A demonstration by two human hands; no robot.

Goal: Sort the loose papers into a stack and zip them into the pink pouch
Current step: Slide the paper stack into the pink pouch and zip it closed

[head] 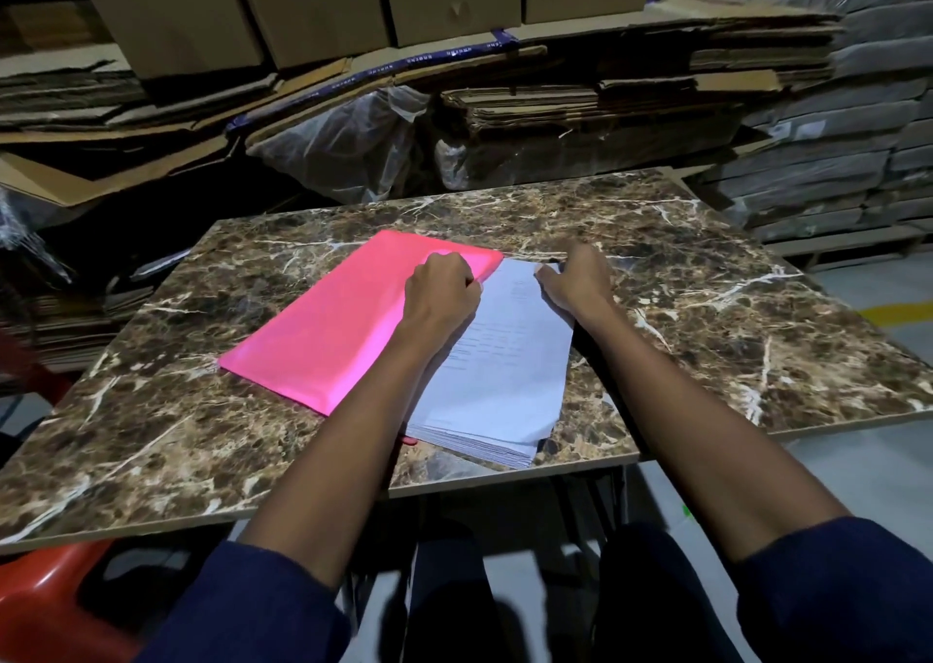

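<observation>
A pink pouch [333,324] lies flat on the marble table [707,309], angled from near left to far right. A thick stack of white printed papers [500,379] lies against its right side, partly overlapping it. My left hand [442,291] is curled at the pouch's far right edge where it meets the papers, fingers pinching that edge. On the stack's far right corner my right hand [575,278] rests, fingers curled over the paper's top edge.
Flattened cardboard [606,102] and cardboard boxes [313,0] pile up behind the table. Wrapped bundles [833,147] are stacked at right. A red plastic stool [55,607] stands at the near left. The stack's near corner lies close to the table's front edge [505,480].
</observation>
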